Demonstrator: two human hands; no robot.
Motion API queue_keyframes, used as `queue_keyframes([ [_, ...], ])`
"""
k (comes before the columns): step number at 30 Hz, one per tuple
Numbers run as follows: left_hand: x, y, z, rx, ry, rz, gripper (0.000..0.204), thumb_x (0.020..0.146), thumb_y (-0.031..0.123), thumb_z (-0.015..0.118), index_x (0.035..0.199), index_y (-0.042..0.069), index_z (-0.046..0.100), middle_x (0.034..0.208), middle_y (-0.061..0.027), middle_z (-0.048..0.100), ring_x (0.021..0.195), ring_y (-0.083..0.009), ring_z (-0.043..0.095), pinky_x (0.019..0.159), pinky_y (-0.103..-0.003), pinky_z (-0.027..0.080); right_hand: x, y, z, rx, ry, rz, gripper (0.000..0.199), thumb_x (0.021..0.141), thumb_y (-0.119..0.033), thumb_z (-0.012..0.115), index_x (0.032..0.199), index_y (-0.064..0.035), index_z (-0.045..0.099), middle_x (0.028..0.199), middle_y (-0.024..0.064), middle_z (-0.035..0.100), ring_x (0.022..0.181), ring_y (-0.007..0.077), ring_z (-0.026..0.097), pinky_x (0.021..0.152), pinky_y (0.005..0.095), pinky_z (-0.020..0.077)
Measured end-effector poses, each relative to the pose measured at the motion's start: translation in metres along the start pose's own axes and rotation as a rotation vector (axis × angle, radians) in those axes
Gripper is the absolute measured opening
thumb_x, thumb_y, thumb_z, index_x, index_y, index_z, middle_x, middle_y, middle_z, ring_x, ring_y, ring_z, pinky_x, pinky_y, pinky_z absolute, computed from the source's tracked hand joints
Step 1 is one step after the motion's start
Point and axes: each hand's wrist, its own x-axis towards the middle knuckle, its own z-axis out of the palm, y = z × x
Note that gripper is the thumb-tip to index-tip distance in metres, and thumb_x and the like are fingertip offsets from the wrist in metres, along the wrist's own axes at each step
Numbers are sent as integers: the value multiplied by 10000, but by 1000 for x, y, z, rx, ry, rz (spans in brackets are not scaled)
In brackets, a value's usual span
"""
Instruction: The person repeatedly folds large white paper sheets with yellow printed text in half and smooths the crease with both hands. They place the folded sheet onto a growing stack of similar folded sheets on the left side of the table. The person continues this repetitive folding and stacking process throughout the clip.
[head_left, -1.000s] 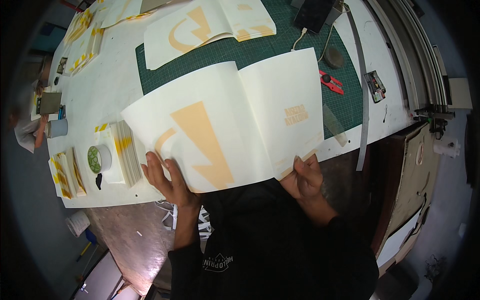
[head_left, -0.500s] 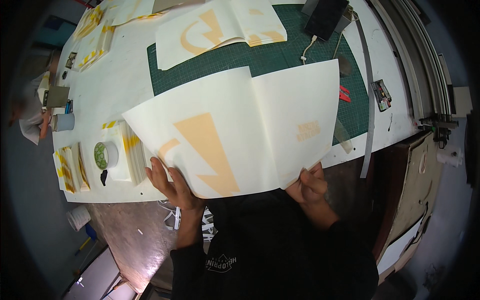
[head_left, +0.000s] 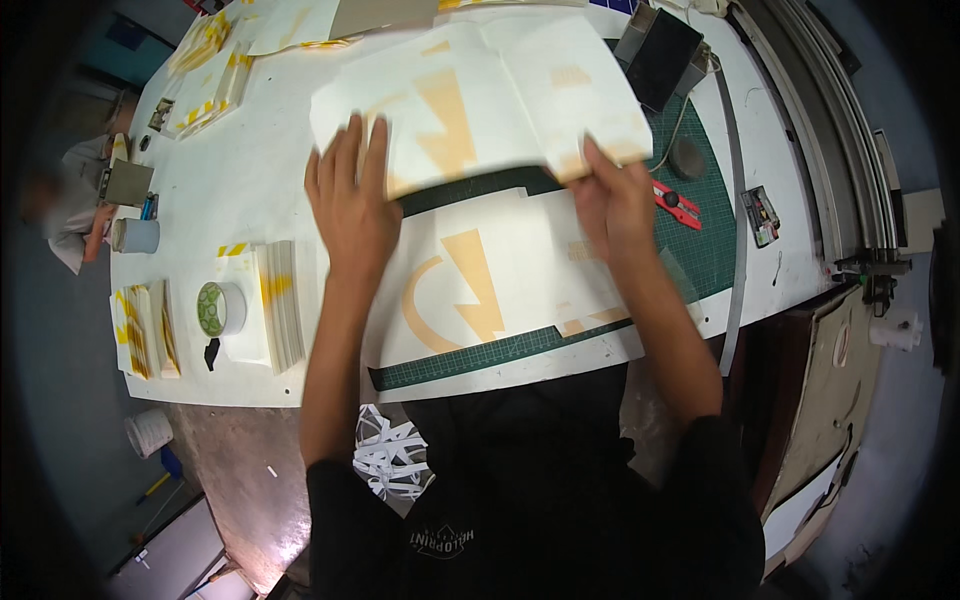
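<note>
Left fingers (head_left: 374, 150): slightly apart, laid over the near left edge of a printed sheet (head_left: 445, 110); the thumb is hidden, so an observer in the room cannot tell whether they clamp it. Right fingers (head_left: 608, 175): closed on the sheet's near right corner, thumb uppermost. The creased sheet, with its pale orange bolt, extends between and beyond both sets. Nearer the wearer, between the forearms: a second printed sheet (head_left: 485, 285) on a green cutting mat (head_left: 712, 265). Just right of the right fingers: a red-handled tool (head_left: 680, 207); farther right, a metal strip (head_left: 737, 230). Left of the left fingers, on the white bench (head_left: 270, 180): a stack of folded papers (head_left: 277, 300) and a tape roll (head_left: 232, 308). Far left: another person (head_left: 85, 200).
</note>
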Motion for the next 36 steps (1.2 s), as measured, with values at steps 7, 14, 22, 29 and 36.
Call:
queue_keyframes([
  [7, 79, -53, 89, 111, -210, 75, 776, 819, 0, 705, 1537, 248, 546, 1583, -136, 521, 1442, -340, 499, 1231, -572, 337, 127, 37, -8, -310, 177, 185, 311, 987, -112, 724, 1187, 97, 610, 1163, 197, 707, 961, 265, 752, 793, 402, 644],
  [14, 69, -71, 106, 39, -480, 93, 692, 918, 470, 782, 1533, 240, 562, 1592, -183, 501, 1482, -381, 463, 1230, -625, 324, 126, 42, -21, -701, 261, 304, 290, 951, -160, 766, 1026, 105, 674, 851, 172, 741, 575, 218, 726, 449, 301, 523],
  [22, 53, -35, 57, -99, -273, 119, 615, 899, 440, 817, 1388, 104, 655, 1401, -213, 620, 1308, -397, 572, 1137, -540, 424, 81, -4, -4, -1079, 134, 230, 286, 972, -222, 769, 1025, 58, 735, 814, 130, 750, 572, 145, 687, 476, 270, 498],
  [29, -26, 45, -27, -469, -428, 159, 227, 841, 182, 859, 937, 33, 718, 941, -141, 681, 863, -346, 676, 769, -437, 551, 32, -65, -73, -1641, -422, -58, 266, 907, -35, 764, 1172, -18, 756, 1029, 135, 729, 910, 252, 719, 781, 393, 572],
  [36, -63, 59, -36, -503, -459, 32, 204, 855, 162, 854, 910, 23, 715, 880, -133, 679, 802, -318, 680, 720, -409, 568, 30, -63, -53, -1843, -598, 122, 469, 835, -113, 858, 1282, -41, 734, 1262, 131, 660, 1202, 304, 621, 1013, 447, 531],
])
